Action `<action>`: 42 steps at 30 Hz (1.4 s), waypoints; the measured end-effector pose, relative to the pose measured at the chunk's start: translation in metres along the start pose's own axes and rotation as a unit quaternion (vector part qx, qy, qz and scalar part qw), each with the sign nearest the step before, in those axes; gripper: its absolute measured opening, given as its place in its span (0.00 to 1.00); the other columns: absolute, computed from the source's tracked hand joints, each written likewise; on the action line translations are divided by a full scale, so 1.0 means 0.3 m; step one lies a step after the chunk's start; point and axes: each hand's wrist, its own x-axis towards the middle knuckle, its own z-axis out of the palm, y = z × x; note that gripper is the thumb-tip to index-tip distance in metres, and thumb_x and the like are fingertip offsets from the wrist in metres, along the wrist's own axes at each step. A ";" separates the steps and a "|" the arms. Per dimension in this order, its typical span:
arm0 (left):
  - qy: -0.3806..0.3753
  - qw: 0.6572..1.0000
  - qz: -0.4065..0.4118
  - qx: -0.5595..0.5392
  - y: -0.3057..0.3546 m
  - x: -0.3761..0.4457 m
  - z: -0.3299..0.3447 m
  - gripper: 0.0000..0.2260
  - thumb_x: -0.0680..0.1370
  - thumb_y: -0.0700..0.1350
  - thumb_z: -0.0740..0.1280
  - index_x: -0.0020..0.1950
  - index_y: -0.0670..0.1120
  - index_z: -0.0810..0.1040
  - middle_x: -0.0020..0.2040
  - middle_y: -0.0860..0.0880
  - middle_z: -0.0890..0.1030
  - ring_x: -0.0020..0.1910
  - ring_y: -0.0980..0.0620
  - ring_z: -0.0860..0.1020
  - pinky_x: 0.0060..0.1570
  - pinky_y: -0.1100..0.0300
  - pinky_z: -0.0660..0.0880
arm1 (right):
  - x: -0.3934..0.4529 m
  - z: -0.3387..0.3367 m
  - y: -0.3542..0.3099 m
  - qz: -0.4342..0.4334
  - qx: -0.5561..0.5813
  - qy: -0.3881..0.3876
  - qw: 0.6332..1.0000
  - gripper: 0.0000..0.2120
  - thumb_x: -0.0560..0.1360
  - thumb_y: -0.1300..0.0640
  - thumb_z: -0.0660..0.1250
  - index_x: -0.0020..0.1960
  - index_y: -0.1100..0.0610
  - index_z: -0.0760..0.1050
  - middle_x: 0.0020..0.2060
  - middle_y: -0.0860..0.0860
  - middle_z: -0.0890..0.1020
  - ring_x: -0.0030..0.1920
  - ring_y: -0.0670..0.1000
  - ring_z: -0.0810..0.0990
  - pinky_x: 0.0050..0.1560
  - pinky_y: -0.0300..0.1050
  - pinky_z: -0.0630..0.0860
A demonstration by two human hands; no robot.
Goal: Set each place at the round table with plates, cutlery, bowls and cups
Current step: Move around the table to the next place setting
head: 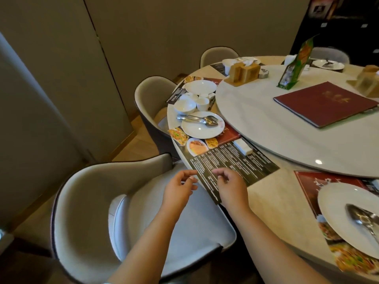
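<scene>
A dark menu placemat [231,162] lies at the table's near-left edge with a white napkin packet [244,147] on it. My left hand [179,190] hovers off the table edge, fingers curled and apart, holding nothing. My right hand [230,186] rests over the placemat's near corner, empty too. Beyond the mat a white plate [200,129] carries a spoon and fork [196,119]. Behind it stand a bowl [185,107], a cup [203,103] and another plate [201,87]. At the right a plate [340,210] holds cutlery [363,220].
Grey padded chairs stand close: one [86,201] right below my arms, another [152,99] further left. A white turntable [287,128] fills the table's middle with a maroon menu book [326,103], a wooden holder [243,72] and a green card stand [295,64].
</scene>
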 end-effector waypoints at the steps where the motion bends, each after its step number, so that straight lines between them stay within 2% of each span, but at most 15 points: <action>1: -0.005 1.000 0.003 0.003 0.003 0.034 -0.027 0.09 0.82 0.44 0.60 0.56 0.52 0.79 0.49 0.50 0.82 0.46 0.54 0.82 0.48 0.60 0.79 | 0.018 0.035 -0.012 -0.001 -0.003 0.006 1.000 0.14 0.78 0.64 0.62 0.48 0.46 0.78 0.50 0.45 0.81 0.55 0.47 0.78 0.49 0.41 0.77; 4: -0.031 0.999 0.010 0.011 0.007 0.138 -0.116 0.09 0.82 0.43 0.60 0.56 0.52 0.80 0.49 0.50 0.82 0.46 0.54 0.82 0.49 0.59 0.79 | 0.064 0.146 -0.050 0.019 -0.008 0.027 0.999 0.13 0.78 0.65 0.62 0.49 0.49 0.80 0.51 0.47 0.81 0.52 0.46 0.78 0.43 0.34 0.72; 7: -0.074 0.997 0.020 0.022 0.008 0.237 -0.218 0.10 0.82 0.42 0.60 0.54 0.52 0.80 0.49 0.49 0.82 0.45 0.53 0.82 0.47 0.59 0.78 | 0.082 0.250 -0.098 0.034 -0.004 0.069 0.997 0.14 0.77 0.65 0.61 0.50 0.50 0.80 0.50 0.47 0.81 0.52 0.46 0.78 0.46 0.37 0.73; 11: -0.133 0.990 0.035 0.042 0.012 0.349 -0.355 0.10 0.82 0.43 0.60 0.55 0.53 0.79 0.48 0.50 0.82 0.45 0.54 0.81 0.45 0.62 0.77 | 0.078 0.380 -0.175 0.063 0.015 0.134 0.989 0.14 0.77 0.67 0.60 0.51 0.54 0.81 0.49 0.46 0.82 0.51 0.44 0.78 0.45 0.33 0.71; 15: -0.171 0.983 0.045 0.038 0.010 0.415 -0.467 0.10 0.81 0.43 0.61 0.55 0.53 0.80 0.48 0.50 0.82 0.45 0.53 0.81 0.43 0.62 0.75 | 0.059 0.497 -0.227 0.097 0.055 0.166 0.980 0.15 0.78 0.67 0.59 0.50 0.51 0.80 0.48 0.46 0.83 0.51 0.44 0.81 0.46 0.35 0.74; 18: -0.186 0.981 0.050 0.039 0.010 0.445 -0.521 0.10 0.81 0.43 0.61 0.56 0.53 0.79 0.48 0.50 0.82 0.45 0.54 0.81 0.42 0.63 0.75 | 0.043 0.545 -0.267 0.106 0.062 0.182 0.976 0.14 0.78 0.67 0.59 0.50 0.52 0.80 0.47 0.45 0.83 0.50 0.42 0.81 0.47 0.34 0.73; 22: -0.192 0.980 0.054 0.027 -0.002 0.462 -0.576 0.10 0.81 0.43 0.61 0.56 0.52 0.79 0.48 0.50 0.82 0.43 0.56 0.81 0.41 0.64 0.74 | 0.023 0.598 -0.309 0.110 0.061 0.178 0.976 0.15 0.78 0.67 0.59 0.48 0.50 0.79 0.44 0.41 0.81 0.46 0.37 0.79 0.40 0.24 0.69; 28: -0.196 0.980 0.038 0.000 -0.038 0.511 -0.690 0.10 0.82 0.41 0.60 0.54 0.54 0.80 0.48 0.47 0.82 0.43 0.53 0.81 0.46 0.58 0.77 | 0.035 0.694 -0.371 0.116 0.057 0.192 0.973 0.15 0.77 0.67 0.59 0.49 0.51 0.80 0.42 0.40 0.80 0.43 0.34 0.77 0.41 0.24 0.69; 32: -0.219 0.975 0.031 -0.008 -0.048 0.622 -0.765 0.10 0.80 0.43 0.63 0.51 0.56 0.82 0.47 0.47 0.84 0.43 0.51 0.81 0.51 0.51 0.79 | 0.091 0.783 -0.411 0.125 0.062 0.217 0.966 0.14 0.77 0.68 0.59 0.49 0.53 0.80 0.42 0.43 0.81 0.42 0.34 0.77 0.39 0.21 0.69; 34: -0.235 0.972 0.031 -0.008 -0.049 0.705 -0.798 0.10 0.79 0.43 0.63 0.50 0.55 0.82 0.45 0.48 0.84 0.42 0.52 0.80 0.47 0.53 0.77 | 0.134 0.842 -0.432 0.131 0.056 0.233 0.962 0.14 0.77 0.68 0.59 0.50 0.54 0.80 0.43 0.44 0.81 0.43 0.36 0.78 0.39 0.20 0.68; 37: -0.275 0.960 0.050 0.024 -0.027 0.828 -0.861 0.10 0.80 0.39 0.62 0.55 0.49 0.81 0.42 0.50 0.82 0.40 0.54 0.80 0.43 0.58 0.75 | 0.197 0.935 -0.466 0.144 0.055 0.277 0.948 0.13 0.78 0.66 0.60 0.49 0.52 0.80 0.44 0.46 0.82 0.44 0.40 0.78 0.39 0.20 0.68; 40: -0.312 0.948 0.049 0.027 0.000 0.945 -0.938 0.10 0.81 0.38 0.61 0.57 0.46 0.80 0.41 0.50 0.82 0.40 0.53 0.79 0.46 0.55 0.77 | 0.245 1.028 -0.496 0.162 0.064 0.317 0.932 0.14 0.78 0.66 0.60 0.49 0.50 0.80 0.44 0.46 0.82 0.45 0.41 0.78 0.40 0.22 0.68; 42: -0.317 0.946 0.057 0.037 0.027 1.017 -0.988 0.10 0.81 0.39 0.61 0.58 0.46 0.80 0.43 0.49 0.82 0.40 0.53 0.79 0.46 0.57 0.78 | 0.265 1.091 -0.517 0.171 0.085 0.334 0.923 0.14 0.78 0.67 0.60 0.49 0.51 0.79 0.45 0.47 0.82 0.47 0.44 0.79 0.42 0.25 0.69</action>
